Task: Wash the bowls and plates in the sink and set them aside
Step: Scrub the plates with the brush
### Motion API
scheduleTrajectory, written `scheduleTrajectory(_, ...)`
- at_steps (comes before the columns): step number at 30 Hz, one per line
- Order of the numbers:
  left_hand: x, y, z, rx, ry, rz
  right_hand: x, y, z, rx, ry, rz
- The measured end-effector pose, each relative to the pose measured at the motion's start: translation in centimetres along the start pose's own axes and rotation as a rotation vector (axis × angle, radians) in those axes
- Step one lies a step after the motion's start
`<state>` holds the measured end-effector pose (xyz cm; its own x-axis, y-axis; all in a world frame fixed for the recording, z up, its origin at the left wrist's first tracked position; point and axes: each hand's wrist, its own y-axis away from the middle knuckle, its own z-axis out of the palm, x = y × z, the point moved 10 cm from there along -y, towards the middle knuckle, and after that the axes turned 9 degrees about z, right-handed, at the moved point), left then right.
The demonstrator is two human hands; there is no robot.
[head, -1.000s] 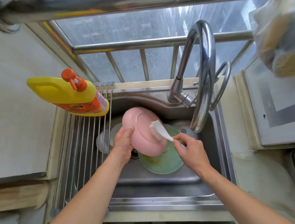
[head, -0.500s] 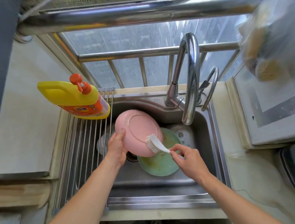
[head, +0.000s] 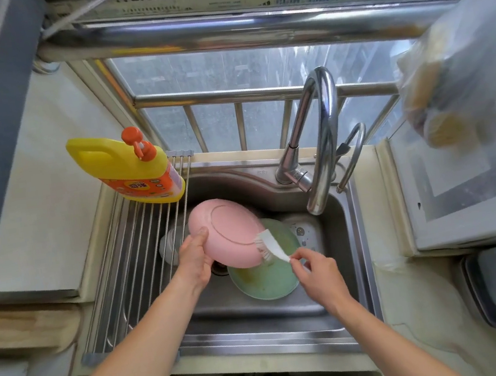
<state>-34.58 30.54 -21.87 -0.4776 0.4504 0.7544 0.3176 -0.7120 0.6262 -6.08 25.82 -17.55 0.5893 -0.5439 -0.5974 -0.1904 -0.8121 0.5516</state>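
While the steel sink [head: 358, 255] is holding the dishes, a roll-up drying rack [head: 130, 268] is lying across its left side, carrying a yellow detergent bottle [head: 129, 169] at its far end. Inside the basin a green plate [head: 269, 277] is lying flat. Above it, the left hand [head: 194, 260] is gripping a pink plate [head: 227, 233] by its left rim, tilted underside up. The right hand [head: 318, 275] is pinching a white brush [head: 269, 247], fingers curled round its handle, bristles touching the pink plate's lower right edge.
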Motion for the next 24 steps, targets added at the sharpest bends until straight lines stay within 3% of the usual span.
scheduleTrajectory(4,-1.1,0.7,1.2,-0.026,-0.027,-0.037,-2.3,1.6,1.4,-0.069,-0.015,-0.135)
scheduleTrajectory(10,-3.1,2.7,2.7,-0.302,-0.275,-0.098,-5.4,0.0,0.9,0.04,-0.063,-0.168)
scheduleTrajectory(15,-2.3,3.5,2.2,-0.483,-0.445,-0.046,-4.6,-3.4,-0.4,0.136,-0.027,-0.023)
scheduleTrajectory(20,-1.2,3.5,1.3,-0.516,-0.393,-0.028,-1.0,-5.6,-1.6,0.133,0.068,0.204)
scheduleTrajectory(24,-1.7,3.1,1.3,-0.552,-0.437,-0.058,-0.2,-5.9,-1.4,0.104,0.062,0.221)
